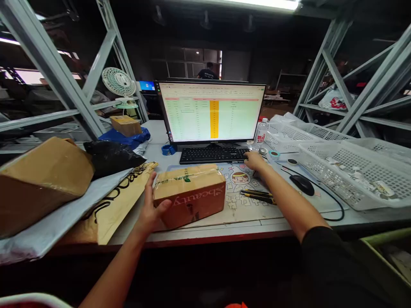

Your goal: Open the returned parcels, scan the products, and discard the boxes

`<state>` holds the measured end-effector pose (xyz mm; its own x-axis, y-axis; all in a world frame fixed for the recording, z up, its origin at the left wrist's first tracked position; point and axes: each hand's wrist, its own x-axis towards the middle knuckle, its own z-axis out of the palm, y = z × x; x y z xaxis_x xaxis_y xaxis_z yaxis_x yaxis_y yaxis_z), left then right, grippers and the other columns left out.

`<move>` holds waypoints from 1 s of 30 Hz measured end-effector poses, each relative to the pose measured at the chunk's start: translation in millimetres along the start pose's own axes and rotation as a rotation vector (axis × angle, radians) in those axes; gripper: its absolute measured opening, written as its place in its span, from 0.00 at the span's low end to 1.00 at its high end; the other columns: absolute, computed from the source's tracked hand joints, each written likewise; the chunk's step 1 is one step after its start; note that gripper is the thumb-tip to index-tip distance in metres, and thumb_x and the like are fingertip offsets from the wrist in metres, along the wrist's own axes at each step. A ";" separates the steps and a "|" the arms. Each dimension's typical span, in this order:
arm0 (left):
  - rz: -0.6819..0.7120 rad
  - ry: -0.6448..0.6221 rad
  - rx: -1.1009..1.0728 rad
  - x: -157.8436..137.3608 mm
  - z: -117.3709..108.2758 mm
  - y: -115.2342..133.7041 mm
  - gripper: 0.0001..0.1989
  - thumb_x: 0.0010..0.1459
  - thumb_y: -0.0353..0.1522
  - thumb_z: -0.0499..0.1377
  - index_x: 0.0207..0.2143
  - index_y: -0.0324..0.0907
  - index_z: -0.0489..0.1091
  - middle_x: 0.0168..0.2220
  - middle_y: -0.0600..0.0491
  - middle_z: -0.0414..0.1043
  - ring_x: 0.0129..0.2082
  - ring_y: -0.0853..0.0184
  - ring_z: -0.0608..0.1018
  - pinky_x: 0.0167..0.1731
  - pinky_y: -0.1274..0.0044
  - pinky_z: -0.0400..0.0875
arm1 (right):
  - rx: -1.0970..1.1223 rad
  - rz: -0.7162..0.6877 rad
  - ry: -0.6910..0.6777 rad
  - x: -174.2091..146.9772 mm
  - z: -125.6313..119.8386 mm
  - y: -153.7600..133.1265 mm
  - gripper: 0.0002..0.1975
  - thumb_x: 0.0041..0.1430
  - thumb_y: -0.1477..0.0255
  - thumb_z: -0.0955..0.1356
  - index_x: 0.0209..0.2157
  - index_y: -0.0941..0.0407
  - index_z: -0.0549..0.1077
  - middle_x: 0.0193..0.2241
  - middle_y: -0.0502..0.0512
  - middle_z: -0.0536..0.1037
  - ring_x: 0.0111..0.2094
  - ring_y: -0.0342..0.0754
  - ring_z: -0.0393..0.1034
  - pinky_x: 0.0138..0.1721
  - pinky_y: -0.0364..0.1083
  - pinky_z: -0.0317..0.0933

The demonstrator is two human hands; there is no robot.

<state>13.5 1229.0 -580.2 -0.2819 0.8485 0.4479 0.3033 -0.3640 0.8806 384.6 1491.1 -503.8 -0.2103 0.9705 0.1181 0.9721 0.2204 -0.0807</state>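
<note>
A brown taped cardboard box [189,194] with "beauty" lettering lies on the desk in front of me. My left hand [152,209] rests against the box's left end, its fingers stretched upward and its thumb apart, along the front face. At the right end of the black keyboard [212,155] is my right hand [255,161], fingers pointing down at the keys and partly hidden; no held object shows in it. Below that hand, yellow-and-black utility knives [258,196] lie on the cartoon-printed mat [239,177]. Behind the keyboard a monitor [192,115] displays a spreadsheet.
Parcels, a large carton [41,179] and a yellow mailer [123,205] crowd the left side. On the right are a mouse [302,184] with its cable, white plastic baskets [340,179] and a bottle [261,130]. Metal shelf frames [96,64] flank the desk. A person [208,72] is far behind.
</note>
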 end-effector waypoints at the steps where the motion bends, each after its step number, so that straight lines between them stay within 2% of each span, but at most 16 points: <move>1: -0.074 -0.026 -0.032 3.2 2.7 -1.8 0.65 0.49 0.59 0.72 0.77 0.46 0.44 0.73 0.38 0.56 0.71 0.40 0.65 0.70 0.54 0.64 | 0.005 -0.006 -0.041 10.5 6.3 -6.6 0.24 0.69 0.72 0.67 0.64 0.60 0.73 0.62 0.69 0.74 0.63 0.61 0.68 0.64 0.53 0.60; 3: -0.197 -0.087 -0.036 2.5 6.7 -6.5 0.61 0.45 0.57 0.75 0.73 0.43 0.54 0.71 0.37 0.62 0.71 0.40 0.65 0.72 0.54 0.62 | 0.011 -0.006 -0.076 26.7 19.8 -18.1 0.26 0.68 0.74 0.67 0.66 0.61 0.71 0.65 0.71 0.70 0.65 0.63 0.65 0.66 0.56 0.59; 6: -0.356 -0.177 0.023 -5.6 8.1 -12.6 0.54 0.43 0.58 0.75 0.65 0.39 0.65 0.65 0.35 0.70 0.69 0.38 0.68 0.72 0.49 0.59 | 0.006 0.003 -0.066 40.6 36.7 -29.6 0.28 0.69 0.77 0.64 0.69 0.63 0.67 0.72 0.73 0.59 0.72 0.65 0.51 0.71 0.62 0.51; 8: -0.383 -0.178 0.035 -8.5 7.4 -13.6 0.56 0.39 0.60 0.76 0.63 0.38 0.67 0.63 0.34 0.72 0.68 0.36 0.69 0.71 0.46 0.60 | -0.007 0.010 -0.079 45.2 44.1 -33.1 0.26 0.69 0.78 0.64 0.67 0.65 0.69 0.74 0.72 0.54 0.75 0.67 0.43 0.73 0.65 0.46; 12: -0.357 -0.161 0.018 -6.5 6.9 -11.5 0.56 0.37 0.61 0.76 0.62 0.40 0.68 0.58 0.35 0.76 0.65 0.37 0.72 0.69 0.47 0.63 | -0.030 0.006 -0.090 50.7 49.7 -33.6 0.26 0.70 0.76 0.63 0.67 0.65 0.69 0.77 0.68 0.47 0.77 0.67 0.36 0.74 0.67 0.42; 16: -0.351 -0.159 0.022 -6.3 7.3 -10.4 0.55 0.37 0.61 0.75 0.61 0.39 0.69 0.57 0.34 0.76 0.65 0.37 0.73 0.69 0.48 0.64 | -0.025 0.001 -0.135 55.9 42.4 -39.7 0.29 0.70 0.75 0.63 0.71 0.57 0.66 0.77 0.63 0.47 0.77 0.70 0.37 0.72 0.71 0.45; 19: -0.349 -0.177 -0.002 -7.9 7.4 -8.9 0.55 0.38 0.61 0.75 0.62 0.39 0.68 0.58 0.33 0.75 0.65 0.37 0.72 0.69 0.49 0.64 | -0.022 -0.012 -0.144 50.1 26.4 -54.5 0.29 0.68 0.78 0.63 0.69 0.60 0.68 0.75 0.68 0.53 0.75 0.70 0.45 0.71 0.68 0.51; 21: -0.340 -0.194 -0.035 -8.4 7.4 -7.7 0.56 0.39 0.60 0.75 0.64 0.39 0.66 0.59 0.34 0.75 0.65 0.38 0.73 0.69 0.50 0.65 | -0.011 -0.061 -0.138 31.2 14.2 -63.1 0.30 0.68 0.78 0.62 0.70 0.61 0.66 0.71 0.71 0.62 0.71 0.66 0.57 0.68 0.62 0.57; 24: -0.321 -0.209 -0.080 -7.8 8.2 -7.4 0.58 0.39 0.59 0.76 0.67 0.41 0.64 0.60 0.34 0.74 0.66 0.40 0.73 0.69 0.50 0.64 | 0.010 -0.182 -0.177 -26.8 5.2 -57.4 0.27 0.70 0.71 0.64 0.69 0.58 0.68 0.61 0.67 0.76 0.61 0.61 0.72 0.62 0.55 0.65; 26: -0.304 -0.219 -0.102 -7.1 9.2 -8.0 0.59 0.40 0.58 0.76 0.67 0.41 0.63 0.61 0.35 0.74 0.66 0.40 0.72 0.70 0.50 0.64 | 0.015 -0.267 -0.220 -76.2 9.6 -38.5 0.26 0.70 0.64 0.67 0.66 0.54 0.72 0.59 0.63 0.78 0.59 0.62 0.74 0.59 0.55 0.67; 27: -0.300 -0.224 -0.108 -6.8 9.8 -8.3 0.58 0.40 0.58 0.77 0.68 0.41 0.63 0.61 0.34 0.73 0.66 0.40 0.72 0.70 0.50 0.63 | 0.014 -0.301 -0.220 -99.9 14.5 -26.4 0.28 0.68 0.61 0.68 0.67 0.54 0.71 0.61 0.64 0.76 0.60 0.64 0.72 0.60 0.56 0.66; 30: -0.319 -0.234 -0.107 -6.5 11.2 -8.2 0.57 0.41 0.56 0.77 0.67 0.39 0.63 0.63 0.33 0.71 0.66 0.40 0.72 0.70 0.48 0.62 | -0.012 -0.282 -0.222 -152.0 33.1 5.1 0.30 0.69 0.63 0.67 0.69 0.55 0.68 0.61 0.67 0.74 0.60 0.66 0.71 0.60 0.59 0.66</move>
<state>23.0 1230.8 -592.0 -0.1279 0.9853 0.1134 0.1339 -0.0961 0.9863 418.1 1347.9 -555.0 -0.4869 0.8694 -0.0842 0.8733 0.4830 -0.0637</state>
